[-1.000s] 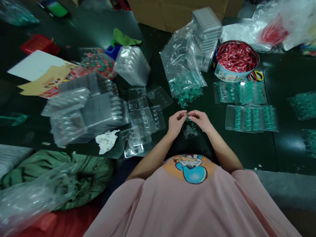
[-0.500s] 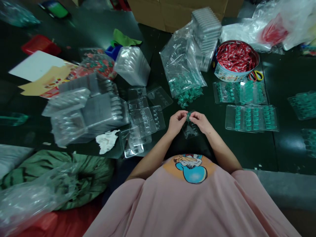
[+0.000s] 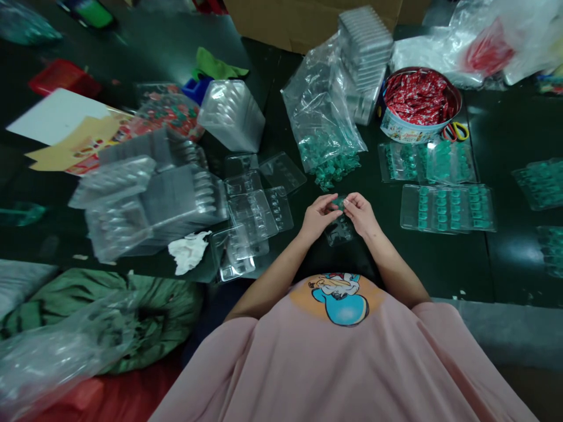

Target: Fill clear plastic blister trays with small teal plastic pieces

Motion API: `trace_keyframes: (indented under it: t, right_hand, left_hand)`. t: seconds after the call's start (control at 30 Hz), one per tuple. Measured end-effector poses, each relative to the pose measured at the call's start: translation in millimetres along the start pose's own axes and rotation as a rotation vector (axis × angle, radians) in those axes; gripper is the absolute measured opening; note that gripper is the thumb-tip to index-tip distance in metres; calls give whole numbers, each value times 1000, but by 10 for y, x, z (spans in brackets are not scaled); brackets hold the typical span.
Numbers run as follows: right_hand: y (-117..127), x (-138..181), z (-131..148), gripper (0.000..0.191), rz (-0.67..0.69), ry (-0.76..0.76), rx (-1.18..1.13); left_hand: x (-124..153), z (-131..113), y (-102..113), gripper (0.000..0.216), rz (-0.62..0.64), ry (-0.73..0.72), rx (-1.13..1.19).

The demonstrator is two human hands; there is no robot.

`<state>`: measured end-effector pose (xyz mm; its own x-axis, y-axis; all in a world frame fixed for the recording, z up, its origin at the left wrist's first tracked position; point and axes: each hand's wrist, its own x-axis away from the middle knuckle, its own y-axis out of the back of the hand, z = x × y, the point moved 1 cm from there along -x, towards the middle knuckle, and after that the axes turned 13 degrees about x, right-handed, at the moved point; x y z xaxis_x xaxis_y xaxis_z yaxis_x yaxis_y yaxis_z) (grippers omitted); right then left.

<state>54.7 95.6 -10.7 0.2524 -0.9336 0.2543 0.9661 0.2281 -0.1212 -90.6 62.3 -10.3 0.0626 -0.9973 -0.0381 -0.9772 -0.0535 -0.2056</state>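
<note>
Translucent green plastic piece (image 3: 339, 202) is pinched between fingertips of left hand (image 3: 317, 215) and right hand (image 3: 361, 215) at clear plastic tray (image 3: 340, 234); fitting is presumed, alignment needed next.

The left hand (image 3: 317, 219) and right hand (image 3: 361, 217) partly cover a clear tray (image 3: 339, 235) and a green piece (image 3: 339, 203) too small to make out, while the top edge crops the cardboard box (image 3: 308, 23) and the right edge a green-filled tray (image 3: 552, 249).

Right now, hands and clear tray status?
Left hand, right hand: fingertips at green piece, grip unclear. Clear tray partly hidden by hands. Loose green pieces just beyond.
</note>
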Motion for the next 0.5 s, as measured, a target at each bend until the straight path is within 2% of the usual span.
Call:
trace_keyframes:
  t: [0.17,0.33,0.5]
  right_hand:
    - [-36,18,-59,39,64,-5,-51]
    - [-47,26,-88,40,62,-44,-135]
    - [55,29,-51,38,57,-39,-13]
  left_hand:
    - [10,-68,-39,31,-5,-60,-160]
    - [27,-132,-77,24,-8,-108,-255]
    - [7,-156,-26,26,-36,-149,-367]
